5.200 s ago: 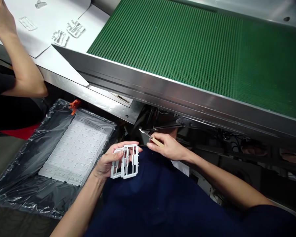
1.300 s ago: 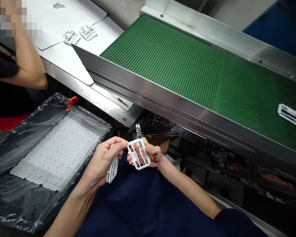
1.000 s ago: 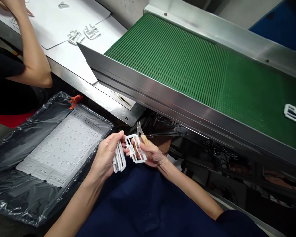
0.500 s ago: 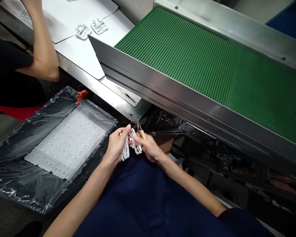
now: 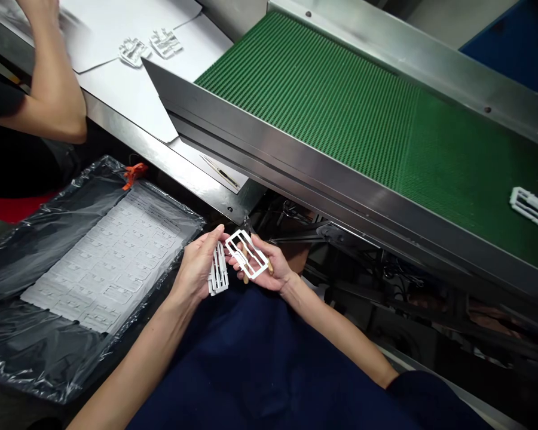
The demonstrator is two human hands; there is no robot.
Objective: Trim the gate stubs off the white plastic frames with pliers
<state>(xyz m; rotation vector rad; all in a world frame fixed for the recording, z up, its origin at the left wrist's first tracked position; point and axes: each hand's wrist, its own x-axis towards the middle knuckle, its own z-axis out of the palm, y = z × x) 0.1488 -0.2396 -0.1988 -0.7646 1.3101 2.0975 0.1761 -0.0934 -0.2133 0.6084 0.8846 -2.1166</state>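
My left hand (image 5: 192, 266) is closed around a small stack of white slotted plastic frames (image 5: 218, 273), tilted and held edge-up above my lap. Beside it, my right hand (image 5: 274, 270) holds a single white plastic frame (image 5: 247, 254), turned so its broad face and long slots show. That same hand also keeps a pair of nippers (image 5: 270, 269) in the palm; their tan handles show under the frame and the dark jaws point forward. Fingertips of both hands almost meet between the stack and the single frame.
A green conveyor belt (image 5: 305, 101) with metal side walls runs ahead, carrying a white frame (image 5: 533, 209). Tweezers (image 5: 222, 172) and white parts (image 5: 165, 43) lie on the bench. A plastic-lined bin (image 5: 9, 310) holds a moulded tray (image 5: 103, 257). A co-worker's arm (image 5: 56, 89) is at left.
The single frame in my right hand has turned from edge-on to face-up, and my hands are slightly farther apart. The frame on the belt has come further into view from the right.
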